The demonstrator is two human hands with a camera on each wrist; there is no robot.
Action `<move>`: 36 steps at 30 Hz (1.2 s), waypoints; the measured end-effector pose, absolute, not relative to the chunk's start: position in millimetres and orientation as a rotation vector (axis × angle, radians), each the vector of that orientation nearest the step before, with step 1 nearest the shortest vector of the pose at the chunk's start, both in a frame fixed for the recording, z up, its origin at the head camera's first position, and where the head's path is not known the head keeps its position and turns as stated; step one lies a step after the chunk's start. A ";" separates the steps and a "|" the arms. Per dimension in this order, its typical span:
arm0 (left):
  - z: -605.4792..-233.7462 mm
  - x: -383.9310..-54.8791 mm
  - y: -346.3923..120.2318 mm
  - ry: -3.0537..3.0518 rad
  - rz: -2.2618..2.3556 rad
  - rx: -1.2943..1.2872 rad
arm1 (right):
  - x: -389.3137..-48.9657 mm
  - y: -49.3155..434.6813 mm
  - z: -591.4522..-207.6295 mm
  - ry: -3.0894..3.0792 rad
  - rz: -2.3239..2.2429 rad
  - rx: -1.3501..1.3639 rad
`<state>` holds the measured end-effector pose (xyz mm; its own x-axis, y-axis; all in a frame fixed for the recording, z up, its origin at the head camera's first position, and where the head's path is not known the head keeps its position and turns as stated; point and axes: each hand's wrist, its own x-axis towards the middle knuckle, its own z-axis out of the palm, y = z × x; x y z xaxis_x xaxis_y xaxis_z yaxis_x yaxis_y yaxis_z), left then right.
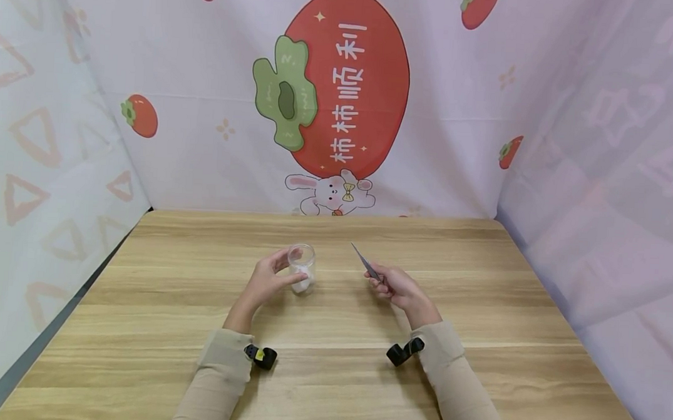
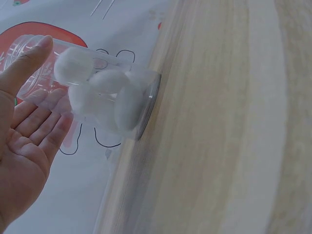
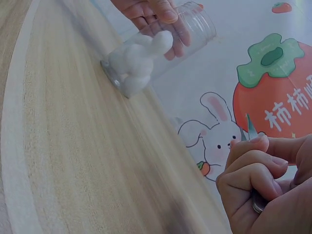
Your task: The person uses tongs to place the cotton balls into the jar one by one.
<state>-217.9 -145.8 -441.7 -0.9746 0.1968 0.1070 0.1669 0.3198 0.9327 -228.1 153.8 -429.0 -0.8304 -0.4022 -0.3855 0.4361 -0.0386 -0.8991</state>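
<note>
A clear, lidless jar (image 1: 302, 256) stands upright on the table, with several white cotton balls (image 2: 103, 87) heaped in its lower part. My left hand (image 1: 268, 276) holds the jar from the left, thumb on the near side and fingers round the far side, as the left wrist view (image 2: 29, 141) shows. To the right of the jar and apart from it, my right hand (image 1: 394, 284) grips metal tweezers (image 1: 364, 260). Their narrow tips point up and away to the left. In the right wrist view the curled fingers (image 3: 253, 170) cover most of the tweezers.
The wood-grain table (image 1: 329, 385) reaches back to a pale cloth wall (image 1: 203, 160) printed with red persimmons and a rabbit (image 1: 331, 194). Cloth also hangs at the left and right sides. A small black camera sits on each wrist.
</note>
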 end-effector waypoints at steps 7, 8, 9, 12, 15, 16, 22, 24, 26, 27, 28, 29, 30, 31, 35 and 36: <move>-442.6 -218.4 -144.6 2.539 1.780 0.352 | -229.4 158.3 -435.0 1.516 -1.972 0.095; -442.7 -218.6 -144.5 2.541 1.780 0.353 | -229.7 159.5 -435.8 1.494 -1.976 0.090; -442.9 -218.6 -144.4 2.544 1.779 0.354 | -230.1 160.5 -436.8 1.471 -1.979 0.080; -443.1 -218.4 -144.6 2.551 1.775 0.358 | -231.0 163.5 -439.2 1.424 -1.987 0.053; -443.3 -217.9 -144.8 2.548 1.778 0.360 | -231.2 164.9 -440.3 1.387 -2.005 0.069; -443.3 -217.8 -144.9 2.547 1.777 0.361 | -230.9 165.3 -440.1 1.382 -2.010 0.081; -444.0 -218.1 -144.9 2.550 1.777 0.367 | -229.5 166.4 -438.2 1.426 -1.998 0.074; -443.9 -218.1 -144.8 2.554 1.779 0.373 | -229.9 167.2 -438.0 1.469 -1.993 0.064; -443.7 -217.9 -144.9 2.557 1.784 0.385 | -230.6 168.0 -438.6 1.517 -1.993 0.078; -443.8 -217.7 -145.0 2.553 1.789 0.386 | -231.1 168.4 -439.2 1.543 -1.992 0.088; -440.1 -215.3 -144.1 2.550 1.787 0.384 | -231.6 169.1 -440.3 1.566 -1.988 0.088; -440.3 -215.5 -144.0 2.546 1.790 0.381 | -231.9 169.7 -441.3 1.591 -1.985 0.088; -440.4 -215.6 -144.1 2.544 1.793 0.379 | -232.4 170.4 -442.5 1.613 -1.981 0.086; -440.5 -215.7 -144.1 2.546 1.790 0.379 | -232.7 170.7 -443.4 1.635 -1.980 0.091; -443.6 -217.9 -145.0 2.553 1.782 0.367 | -232.2 171.1 -444.8 1.720 -1.972 0.119; -443.4 -217.9 -145.1 2.553 1.783 0.362 | -232.1 170.8 -444.7 1.736 -1.968 0.137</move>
